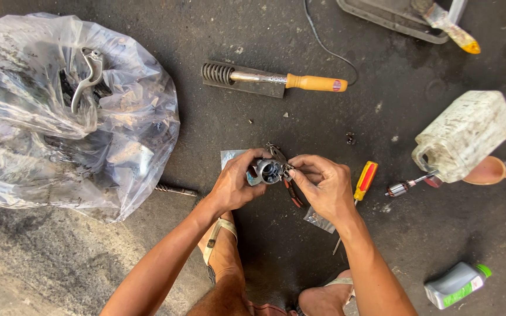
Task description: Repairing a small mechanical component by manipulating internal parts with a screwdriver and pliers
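Left hand (pixel 235 181) grips a round metal carburetor part (pixel 269 171); right hand (pixel 323 184) fingers pinch its edge above the oily, dark concrete floor (pixel 253 117).

Count from the head view:
- hands: 2, left hand (pixel 234 184) and right hand (pixel 323 186)
- small metal part (pixel 269 171): 1, between both hands
- pliers (pixel 291 190): 1, red-handled
- screwdriver (pixel 363 184): 1, yellow-and-red handle
- orange-handled tool (pixel 276 78): 1, coiled metal end
- clear plastic bag (pixel 71 111): 1, with 1 metal lever (pixel 89 73) lying on top
- white jug (pixel 465 134): 1
- funnel (pixel 490 171): 1, tan
- grey bottle (pixel 457 284): 1, green cap
- tray (pixel 393 17): 1, partly out of frame
- sandalled feet: 2
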